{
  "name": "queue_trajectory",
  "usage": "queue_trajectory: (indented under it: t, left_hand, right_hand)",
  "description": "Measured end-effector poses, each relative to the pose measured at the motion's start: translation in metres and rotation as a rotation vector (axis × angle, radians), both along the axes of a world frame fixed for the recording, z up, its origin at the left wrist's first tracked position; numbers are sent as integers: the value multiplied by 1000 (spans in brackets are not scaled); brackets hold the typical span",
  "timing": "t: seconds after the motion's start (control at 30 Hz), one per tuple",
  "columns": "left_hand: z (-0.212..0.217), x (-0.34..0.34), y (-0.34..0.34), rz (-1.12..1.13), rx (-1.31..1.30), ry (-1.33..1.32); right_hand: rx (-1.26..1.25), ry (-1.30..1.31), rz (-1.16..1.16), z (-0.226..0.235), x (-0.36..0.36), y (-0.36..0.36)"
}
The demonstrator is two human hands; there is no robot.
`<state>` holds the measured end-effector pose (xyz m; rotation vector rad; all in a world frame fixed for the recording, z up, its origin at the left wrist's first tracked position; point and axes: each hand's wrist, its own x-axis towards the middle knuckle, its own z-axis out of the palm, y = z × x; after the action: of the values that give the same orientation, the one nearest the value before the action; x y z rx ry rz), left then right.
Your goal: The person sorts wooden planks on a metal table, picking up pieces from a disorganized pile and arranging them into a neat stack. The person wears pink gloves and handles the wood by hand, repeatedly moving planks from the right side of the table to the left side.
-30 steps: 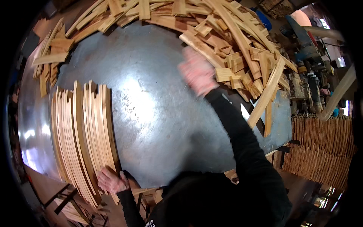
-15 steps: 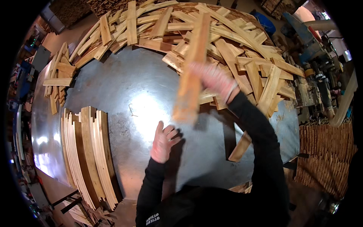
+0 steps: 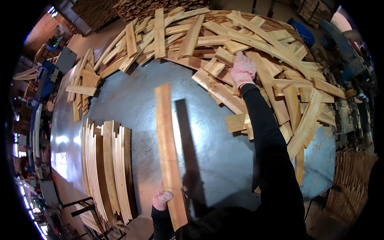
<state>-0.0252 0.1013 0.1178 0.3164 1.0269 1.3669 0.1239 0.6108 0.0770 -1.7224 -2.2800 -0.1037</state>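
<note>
a round metal table (image 3: 132, 100) sits ringed with loose wooden slats (image 3: 256, 44). the left hand (image 3: 162, 199) grips the near end of a curved stave (image 3: 168, 148), its long axis running straight away from the body. the right hand (image 3: 243, 70) presses flat on the slats, closed on nothing. sorted staves (image 3: 106, 168) lie just left.

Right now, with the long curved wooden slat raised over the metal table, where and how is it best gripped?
Near its lower end, from the left side, fingers wrapped across the narrow width, as the left hand does now. The long curved wooden slat is thin and flat, and its far end hangs free above the metal table, so a second grip higher up would likely steady it.
</note>
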Motion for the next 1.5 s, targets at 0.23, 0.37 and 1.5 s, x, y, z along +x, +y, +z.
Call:
queue_trajectory:
  t: [0.23,0.37,1.5]
  left_hand:
    - [-75,-1,-38,236,-166,148]
    - [-144,10,-58,277,-76,136]
    - [-118,192,17,-32,200,-155]
  right_hand:
    - [-179,47,872,71,-6,-182]
    - [190,645,1478,94,-17,-342]
    - [-536,463,-45,17,126,-377]
